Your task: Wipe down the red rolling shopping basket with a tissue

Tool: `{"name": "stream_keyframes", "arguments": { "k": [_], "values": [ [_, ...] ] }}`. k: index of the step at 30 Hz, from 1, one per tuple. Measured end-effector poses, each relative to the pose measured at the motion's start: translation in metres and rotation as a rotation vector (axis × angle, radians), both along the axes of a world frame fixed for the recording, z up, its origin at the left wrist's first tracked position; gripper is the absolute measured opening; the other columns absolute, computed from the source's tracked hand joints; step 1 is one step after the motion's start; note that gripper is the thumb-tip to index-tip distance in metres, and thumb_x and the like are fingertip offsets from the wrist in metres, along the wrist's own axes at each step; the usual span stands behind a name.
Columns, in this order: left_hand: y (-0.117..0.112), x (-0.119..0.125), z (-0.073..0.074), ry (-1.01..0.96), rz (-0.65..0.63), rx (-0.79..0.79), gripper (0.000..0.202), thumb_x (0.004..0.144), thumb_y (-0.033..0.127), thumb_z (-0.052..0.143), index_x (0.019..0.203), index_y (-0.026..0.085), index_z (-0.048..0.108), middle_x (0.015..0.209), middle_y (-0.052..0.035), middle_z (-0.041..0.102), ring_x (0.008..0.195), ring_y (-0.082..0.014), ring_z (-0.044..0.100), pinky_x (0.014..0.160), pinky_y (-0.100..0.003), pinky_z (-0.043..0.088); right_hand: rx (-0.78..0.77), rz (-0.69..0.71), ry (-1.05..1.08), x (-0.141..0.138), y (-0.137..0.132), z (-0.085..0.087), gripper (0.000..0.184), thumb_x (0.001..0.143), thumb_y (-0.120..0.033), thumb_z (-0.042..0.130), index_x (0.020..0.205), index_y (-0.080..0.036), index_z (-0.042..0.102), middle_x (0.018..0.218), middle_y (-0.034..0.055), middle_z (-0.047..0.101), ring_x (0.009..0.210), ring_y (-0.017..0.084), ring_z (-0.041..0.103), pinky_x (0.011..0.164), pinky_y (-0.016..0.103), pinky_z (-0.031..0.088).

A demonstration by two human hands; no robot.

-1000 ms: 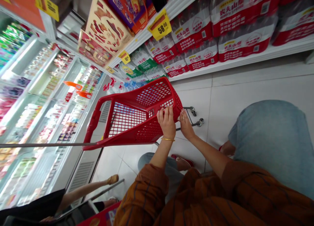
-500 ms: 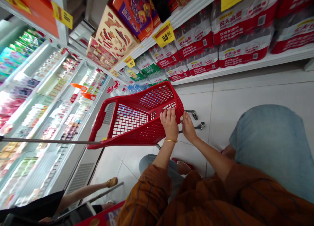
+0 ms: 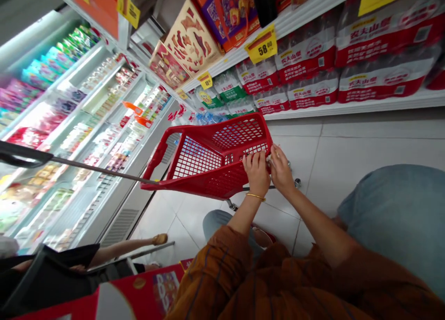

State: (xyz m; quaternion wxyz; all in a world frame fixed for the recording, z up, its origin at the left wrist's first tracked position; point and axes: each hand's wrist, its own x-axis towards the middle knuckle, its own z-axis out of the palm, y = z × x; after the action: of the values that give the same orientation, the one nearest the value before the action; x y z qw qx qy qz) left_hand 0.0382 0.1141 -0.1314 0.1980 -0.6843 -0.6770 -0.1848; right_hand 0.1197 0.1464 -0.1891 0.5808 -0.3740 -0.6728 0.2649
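Basket: I hold the red plastic shopping basket (image 3: 215, 183) tilted, lower middle of frame, above the tiled floor (image 3: 347, 171).
Left hand (image 3: 256, 174): clenched on its mesh edge.
Right hand (image 3: 281, 170): clenched on the rim, just beside.
Around: shrink-wrapped bottled water (image 3: 306, 60) upper right, refrigerated display case (image 3: 86, 125) left.
Risk: if grip slips, the long pull handle (image 3: 104, 171) may swing into the case or another person's bare leg (image 3: 121, 251).

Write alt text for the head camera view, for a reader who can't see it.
The left hand, wearing a gold bracelet, and the right hand grip the end of a red mesh shopping basket. It sits in a shop aisle between a lit chilled display case and shelves of packed bottled water.
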Motion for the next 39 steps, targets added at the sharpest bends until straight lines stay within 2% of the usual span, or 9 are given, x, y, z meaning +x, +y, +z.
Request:
{"name": "stream_keyframes", "arguments": {
  "k": [3,6,11,17,25,34,39],
  "values": [
    [-0.001,0.004,0.002,-0.043,0.003,-0.015,0.038,0.089,0.023,0.049,0.127,0.018,0.056,0.121,-0.0109,0.060,0.117,-0.0246,0.047,0.116,-0.049,0.022,0.095,0.065,-0.049,0.008,0.006,0.007,0.052,0.098,-0.023,0.029,0.150,-0.026,0.022,0.154,0.0066,0.029,0.143,0.024,0.025,0.118,0.050,0.025],
    [-0.002,0.006,0.006,-0.094,-0.001,-0.046,0.037,0.087,0.018,0.049,0.123,0.017,0.057,0.121,-0.0100,0.060,0.117,-0.0241,0.046,0.116,-0.048,0.020,0.168,0.151,-0.101,0.014,0.018,0.009,0.052,0.097,-0.018,0.030,0.148,-0.023,0.028,0.151,0.0092,0.033,0.143,0.024,0.025,0.118,0.051,0.026],
    [-0.004,0.003,0.013,-0.163,-0.031,-0.079,0.041,0.083,0.011,0.047,0.122,0.018,0.057,0.119,-0.0077,0.061,0.117,-0.0219,0.046,0.117,-0.048,0.017,0.182,0.261,-0.173,0.026,0.040,0.004,0.047,0.094,-0.015,0.035,0.140,-0.023,0.043,0.144,0.0099,0.044,0.141,0.024,0.029,0.115,0.051,0.031],
    [-0.010,-0.006,0.014,-0.175,-0.086,-0.087,0.039,0.082,0.011,0.049,0.119,0.020,0.058,0.117,-0.0065,0.061,0.117,-0.0211,0.047,0.117,-0.048,0.014,0.231,0.360,-0.229,0.034,0.052,0.005,0.043,0.094,-0.015,0.037,0.134,-0.020,0.050,0.136,0.0111,0.052,0.140,0.023,0.032,0.114,0.051,0.032],
    [-0.019,-0.021,0.015,-0.218,-0.166,-0.090,0.039,0.080,0.016,0.055,0.119,0.020,0.057,0.114,-0.0059,0.062,0.116,-0.0224,0.047,0.115,-0.049,0.014,0.260,0.403,-0.279,0.034,0.048,0.006,0.043,0.093,-0.012,0.037,0.132,-0.022,0.052,0.134,0.0104,0.053,0.144,0.023,0.023,0.112,0.050,0.034],
    [-0.032,-0.043,0.018,-0.289,-0.231,-0.105,0.034,0.082,0.019,0.057,0.115,0.022,0.060,0.112,-0.0044,0.062,0.117,-0.0214,0.047,0.115,-0.048,0.014,0.289,0.422,-0.395,0.029,0.063,0.015,0.038,0.092,-0.011,0.041,0.124,-0.024,0.056,0.129,0.0089,0.057,0.143,0.023,0.025,0.111,0.051,0.036],
    [-0.040,-0.055,0.021,-0.286,-0.252,-0.128,0.032,0.083,0.024,0.057,0.115,0.023,0.061,0.110,-0.0044,0.063,0.115,-0.0215,0.049,0.115,-0.051,0.012,0.273,0.414,-0.391,0.022,0.059,0.014,0.037,0.091,-0.009,0.040,0.120,-0.023,0.058,0.125,0.0084,0.058,0.142,0.024,0.027,0.111,0.053,0.035]
  ]
}}
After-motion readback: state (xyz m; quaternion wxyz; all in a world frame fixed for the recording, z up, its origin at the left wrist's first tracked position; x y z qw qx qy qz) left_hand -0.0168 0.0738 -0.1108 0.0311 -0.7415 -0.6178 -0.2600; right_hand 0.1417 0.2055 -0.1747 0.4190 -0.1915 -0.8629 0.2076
